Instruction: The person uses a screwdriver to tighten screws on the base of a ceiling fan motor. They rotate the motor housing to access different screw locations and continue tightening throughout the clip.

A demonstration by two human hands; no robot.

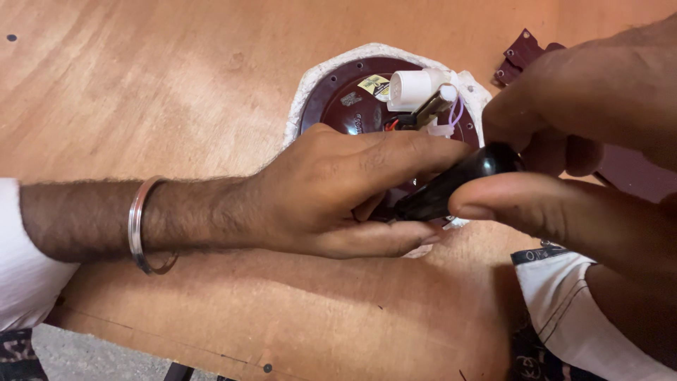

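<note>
A round dark maroon motor housing (337, 99) sits in a white wrapping (331, 62) on the wooden table (176, 85). A white cylindrical capacitor (412, 87) and some wires lie on top of it. My left hand (338, 190) rests on the housing's near side, fingers curled against it; a metal bangle (141, 226) circles that wrist. My right hand (585, 134) grips the black handle (458, 182) of a tool, its tip pointing down toward the housing under my left fingers. The tool's tip is hidden.
A small maroon bracket piece (520, 56) lies on the table at the upper right. A dark flat maroon part (638, 173) shows behind my right hand. The table's near edge (211, 349) runs along the bottom, with grey floor (92, 360) below.
</note>
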